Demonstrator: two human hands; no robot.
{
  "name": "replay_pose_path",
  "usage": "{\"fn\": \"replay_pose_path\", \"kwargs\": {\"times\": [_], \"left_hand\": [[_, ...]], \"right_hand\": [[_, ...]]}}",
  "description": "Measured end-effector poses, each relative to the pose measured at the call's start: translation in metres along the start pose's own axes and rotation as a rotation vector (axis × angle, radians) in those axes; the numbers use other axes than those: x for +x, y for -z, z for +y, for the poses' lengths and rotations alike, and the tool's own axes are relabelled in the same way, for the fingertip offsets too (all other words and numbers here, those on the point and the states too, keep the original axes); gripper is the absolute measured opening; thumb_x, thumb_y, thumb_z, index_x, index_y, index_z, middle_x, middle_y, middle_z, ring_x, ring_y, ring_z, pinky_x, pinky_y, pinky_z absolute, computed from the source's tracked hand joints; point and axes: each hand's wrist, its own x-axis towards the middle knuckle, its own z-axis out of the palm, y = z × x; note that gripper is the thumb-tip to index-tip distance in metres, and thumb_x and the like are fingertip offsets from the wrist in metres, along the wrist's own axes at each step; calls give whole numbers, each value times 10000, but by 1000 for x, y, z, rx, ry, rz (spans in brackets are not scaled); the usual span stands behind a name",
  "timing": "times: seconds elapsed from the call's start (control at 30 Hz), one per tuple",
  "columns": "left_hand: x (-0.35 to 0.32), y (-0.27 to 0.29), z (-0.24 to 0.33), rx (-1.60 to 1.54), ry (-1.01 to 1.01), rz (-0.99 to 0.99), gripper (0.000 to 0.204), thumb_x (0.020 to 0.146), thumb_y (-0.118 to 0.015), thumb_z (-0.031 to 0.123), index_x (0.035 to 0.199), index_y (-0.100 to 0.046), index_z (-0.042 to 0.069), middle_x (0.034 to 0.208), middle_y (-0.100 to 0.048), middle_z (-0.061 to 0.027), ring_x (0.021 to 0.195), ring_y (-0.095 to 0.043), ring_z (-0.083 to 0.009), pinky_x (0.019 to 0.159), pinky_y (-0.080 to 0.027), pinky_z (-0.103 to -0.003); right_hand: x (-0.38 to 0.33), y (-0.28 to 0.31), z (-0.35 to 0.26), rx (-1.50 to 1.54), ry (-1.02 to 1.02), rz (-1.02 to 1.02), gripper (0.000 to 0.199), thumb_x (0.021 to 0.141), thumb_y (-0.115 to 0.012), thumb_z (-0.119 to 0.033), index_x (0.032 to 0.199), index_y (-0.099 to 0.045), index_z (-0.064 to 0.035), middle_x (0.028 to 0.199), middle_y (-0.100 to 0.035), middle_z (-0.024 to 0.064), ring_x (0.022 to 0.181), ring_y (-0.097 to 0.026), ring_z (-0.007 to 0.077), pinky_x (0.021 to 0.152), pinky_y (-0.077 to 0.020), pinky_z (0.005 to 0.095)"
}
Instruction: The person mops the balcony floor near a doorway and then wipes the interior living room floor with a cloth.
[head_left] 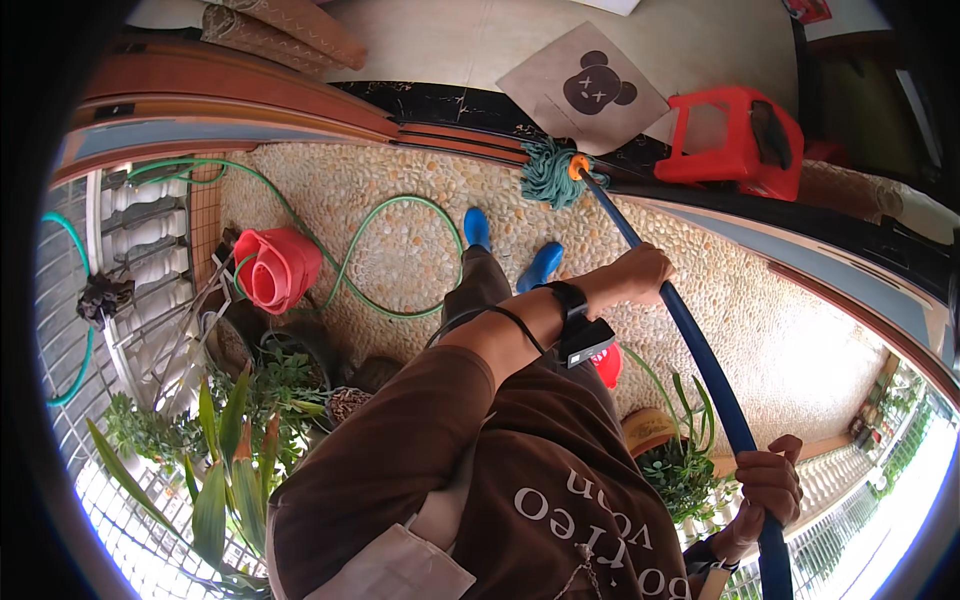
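Note:
A mop with teal strings (552, 178), an orange joint (578, 167) and a long dark blue handle (705, 370) slants across the right side. Reaching across my body, my left hand (642, 274) is closed around the middle of the handle. Farther down the handle, near its lower visible end, my right hand (768, 488) also grips it. The mop head rests at the doorway sill, just beside a grey mat (585, 88) with a dark bear-head print. My blue shoes (541, 266) stand on the pebbled floor (400, 240) close to the mop head.
A red plastic stool (735, 140) lies at the doorway on the right. Left, a red bucket (278, 268) stands near a looping green hose (350, 262). Potted plants (225, 480) line the lower left, with another plant pot (650, 430) to my right. White railings (145, 270) edge the space.

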Motion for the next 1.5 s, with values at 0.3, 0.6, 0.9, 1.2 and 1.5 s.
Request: {"fn": "replay_pose_path", "kwargs": {"times": [0.3, 0.6, 0.9, 1.2, 1.5], "left_hand": [[-80, 48, -51, 101, 272, 31, 180, 733, -564, 219, 622, -555, 77, 675, -570, -95, 774, -563, -283, 787, -398, -376], [-159, 86, -78, 331, 383, 369, 196, 706, -606, 262, 642, -604, 77, 697, -599, -88, 776, -572, -267, 769, -423, -377], [-234, 114, -68, 132, 241, 484, 214, 650, -633, 202, 633, -472, 63, 618, -517, -90, 663, -549, -297, 615, -428, -394], [-317, 213, -3, 193, 321, 734, 274, 736, -611, 303, 654, -502, 66, 600, -529, -99, 626, -549, -304, 611, -438, -391], [-394, 289, 65, 295, 101, 800, 226, 708, -601, 266, 624, -536, 67, 530, -545, -87, 549, -564, -277, 604, -429, -362]], "right_hand": [[10, -51, 36, 303, 36, -51, 192, 786, -519, -196, 663, -467, -58, 626, -575, 90, 636, -605, 252, 707, -373, 427], [15, -84, 69, 594, 81, -177, 174, 669, -636, -141, 757, -562, -10, 747, -622, 149, 792, -618, 329, 718, -422, 415], [54, -102, -18, 643, 219, -262, 324, 736, -678, -381, 655, -507, -117, 589, -597, 3, 577, -615, 152, 643, -355, 321], [98, -130, -159, 646, 606, -229, 315, 871, -470, -244, 581, -397, -148, 454, -409, -44, 430, -444, 73, 599, -319, 320], [134, -116, -245, 871, 818, -511, 268, 871, -442, -279, 618, -377, -216, 496, -409, -89, 526, -468, 36, 600, -297, 277]]}}
